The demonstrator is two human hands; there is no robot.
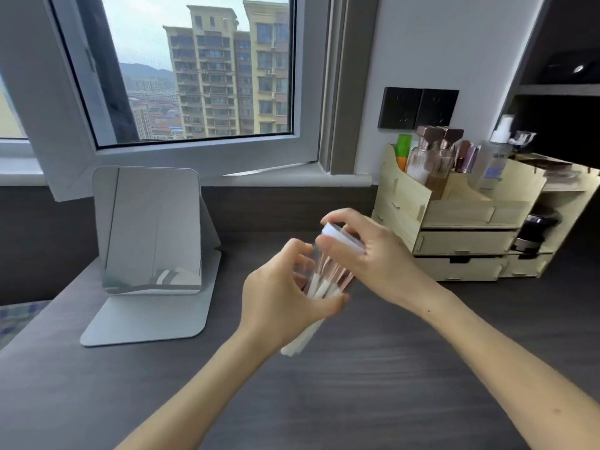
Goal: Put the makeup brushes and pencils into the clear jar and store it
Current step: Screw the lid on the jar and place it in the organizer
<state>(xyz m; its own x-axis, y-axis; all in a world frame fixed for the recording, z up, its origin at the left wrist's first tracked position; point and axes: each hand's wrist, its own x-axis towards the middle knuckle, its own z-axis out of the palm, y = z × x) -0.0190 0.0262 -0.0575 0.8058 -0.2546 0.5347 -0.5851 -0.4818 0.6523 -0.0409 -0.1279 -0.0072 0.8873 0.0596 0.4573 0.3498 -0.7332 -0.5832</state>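
Note:
The clear jar [328,274] is held above the dark desk, tilted to the right at its top. Inside it stand several makeup brushes [319,287] with white handles and rose-gold ferrules. My left hand [285,297] wraps around the jar's body. White handle ends stick out below that hand. My right hand [367,251] grips the white lid [341,237] at the jar's top. Motion blur hides whether the lid sits fully on the jar.
A standing mirror [149,228] is at the left on the desk [357,384]. A pale wooden organizer [454,216] with drawers and bottles stands at the right against the wall. A window is behind, with black wall sockets [418,108] above the organizer.

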